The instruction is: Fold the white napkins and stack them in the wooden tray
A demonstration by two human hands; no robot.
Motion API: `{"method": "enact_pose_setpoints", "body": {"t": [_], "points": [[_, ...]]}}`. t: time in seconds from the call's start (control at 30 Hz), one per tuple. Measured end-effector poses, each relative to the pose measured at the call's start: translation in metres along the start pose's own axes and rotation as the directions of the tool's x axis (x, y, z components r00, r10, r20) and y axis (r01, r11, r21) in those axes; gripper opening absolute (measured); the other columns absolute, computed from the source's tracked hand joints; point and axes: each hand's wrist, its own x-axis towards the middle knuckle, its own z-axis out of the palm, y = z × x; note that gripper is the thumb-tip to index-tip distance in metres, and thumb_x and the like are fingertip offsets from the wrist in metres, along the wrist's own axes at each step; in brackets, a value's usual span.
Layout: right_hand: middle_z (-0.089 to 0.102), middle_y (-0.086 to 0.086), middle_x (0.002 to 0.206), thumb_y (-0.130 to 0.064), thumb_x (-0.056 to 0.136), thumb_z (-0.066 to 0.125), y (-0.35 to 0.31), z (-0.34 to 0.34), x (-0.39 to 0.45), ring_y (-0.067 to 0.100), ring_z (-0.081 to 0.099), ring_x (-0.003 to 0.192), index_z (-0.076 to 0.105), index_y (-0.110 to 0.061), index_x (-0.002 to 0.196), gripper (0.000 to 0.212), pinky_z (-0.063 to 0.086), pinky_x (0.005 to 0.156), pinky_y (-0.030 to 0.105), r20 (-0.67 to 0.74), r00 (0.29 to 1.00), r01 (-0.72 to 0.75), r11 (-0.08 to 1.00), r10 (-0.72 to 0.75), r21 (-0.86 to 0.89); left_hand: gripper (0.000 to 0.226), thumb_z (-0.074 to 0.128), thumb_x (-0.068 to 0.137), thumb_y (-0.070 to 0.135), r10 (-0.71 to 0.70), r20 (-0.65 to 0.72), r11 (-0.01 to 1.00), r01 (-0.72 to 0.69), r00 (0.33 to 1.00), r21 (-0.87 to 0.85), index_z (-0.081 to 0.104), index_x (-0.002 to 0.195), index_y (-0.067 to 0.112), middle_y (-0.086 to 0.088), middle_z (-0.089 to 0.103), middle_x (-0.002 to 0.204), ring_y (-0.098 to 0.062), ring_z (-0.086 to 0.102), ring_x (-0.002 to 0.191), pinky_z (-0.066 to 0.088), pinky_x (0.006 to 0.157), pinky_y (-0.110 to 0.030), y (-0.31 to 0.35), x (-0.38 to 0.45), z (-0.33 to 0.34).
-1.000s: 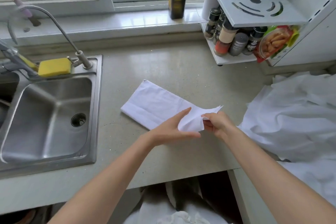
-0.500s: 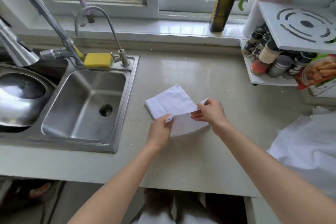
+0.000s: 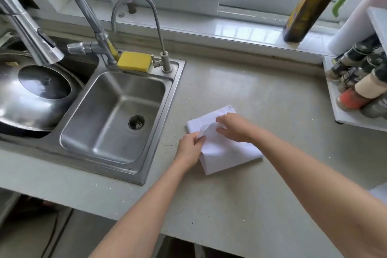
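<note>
A white napkin (image 3: pixel 228 153) lies folded into a small square on the grey counter (image 3: pixel 261 100), just right of the sink. My left hand (image 3: pixel 189 150) pinches a raised corner of the napkin at its left edge. My right hand (image 3: pixel 234 126) lies over the napkin's far part, fingers curled on the cloth near that same lifted flap. No wooden tray is in view.
A steel sink (image 3: pixel 117 115) with a yellow sponge (image 3: pixel 134 61) and taps sits to the left, a pot lid (image 3: pixel 35 96) beyond it. A spice rack (image 3: pixel 360 94) stands at the right. A tall oil bottle (image 3: pixel 307 4) is on the windowsill.
The long folded napkin has been folded over again into a smaller square. My hands moved toward the sink with it, and the view shifted left so the white cloth pile is out of sight.
</note>
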Motion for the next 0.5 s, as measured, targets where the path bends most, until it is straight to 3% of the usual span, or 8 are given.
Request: {"method": "enact_pose_setpoints", "body": {"t": [0.03, 0.1, 0.17, 0.27, 0.37, 0.5], "points": [[0.047, 0.000, 0.072, -0.019, 0.095, 0.043, 0.000, 0.000, 0.003, 0.025, 0.042, 0.087, 0.038, -0.019, 0.067, 0.029, 0.033, 0.068, 0.033, 0.014, 1.000, -0.008, 1.000, 0.008, 0.006, 0.031, 0.053, 0.096, 0.025, -0.031, -0.009, 1.000, 0.031, 0.999, -0.002, 0.059, 0.084, -0.003, -0.006, 0.050, 0.071, -0.016, 0.043, 0.062, 0.034, 0.055, -0.024, 0.000, 0.001, -0.001], [0.036, -0.004, 0.064, -0.016, 0.094, 0.040, 0.001, 0.001, 0.010, 0.022, 0.039, 0.080, 0.027, -0.019, 0.062, 0.035, 0.032, 0.067, 0.033, 0.003, 1.000, -0.009, 0.999, 0.009, -0.049, 0.037, 0.055, 0.095, 0.034, -0.098, 0.000, 0.994, 0.098, 0.995, -0.046, 0.060, 0.094, -0.003, -0.016, 0.061, 0.081, -0.019, 0.056, 0.068, 0.047, 0.061, -0.027, -0.002, 0.004, -0.003], [0.034, -0.005, 0.063, -0.016, 0.092, 0.041, 0.001, 0.001, 0.016, 0.024, 0.042, 0.077, 0.026, -0.020, 0.061, 0.035, 0.034, 0.071, 0.032, 0.026, 1.000, 0.014, 0.993, -0.011, -0.114, 0.040, 0.058, 0.092, 0.038, -0.188, 0.056, 0.965, 0.195, 0.981, -0.178, 0.059, 0.100, -0.001, -0.020, 0.066, 0.095, -0.025, 0.066, 0.079, 0.058, 0.068, -0.034, -0.001, 0.001, -0.003], [0.040, -0.003, 0.067, -0.016, 0.088, 0.044, -0.005, -0.001, 0.026, 0.027, 0.046, 0.074, 0.028, -0.021, 0.063, 0.030, 0.039, 0.071, 0.033, 0.064, 0.998, 0.020, 0.988, -0.010, -0.156, 0.034, 0.059, 0.093, 0.037, -0.302, 0.185, 0.891, 0.346, 0.935, -0.296, 0.059, 0.101, 0.004, -0.013, 0.070, 0.099, -0.026, 0.070, 0.087, 0.060, 0.071, -0.035, 0.002, -0.014, -0.001], [0.045, 0.001, 0.081, -0.013, 0.090, 0.042, -0.014, -0.005, 0.031, 0.026, 0.044, 0.077, 0.037, -0.019, 0.074, 0.018, 0.036, 0.069, 0.030, 0.076, 0.997, 0.013, 0.988, -0.001, -0.154, 0.028, 0.054, 0.096, 0.029, -0.326, 0.308, 0.892, 0.399, 0.894, -0.214, 0.061, 0.110, 0.006, -0.010, 0.071, 0.104, -0.024, 0.070, 0.092, 0.059, 0.077, -0.036, -0.002, -0.027, 0.002], [0.055, 0.005, 0.096, -0.011, 0.092, 0.037, -0.019, -0.004, 0.031, 0.026, 0.053, 0.090, 0.044, -0.016, 0.091, 0.009, 0.036, 0.065, 0.028, 0.073, 0.997, -0.017, 0.984, 0.031, -0.178, 0.026, 0.043, 0.099, 0.016, -0.373, 0.291, 0.894, 0.425, 0.881, -0.142, 0.060, 0.105, -0.004, -0.018, 0.066, 0.098, -0.028, 0.068, 0.085, 0.060, 0.074, -0.036, -0.011, -0.035, 0.003]]}}
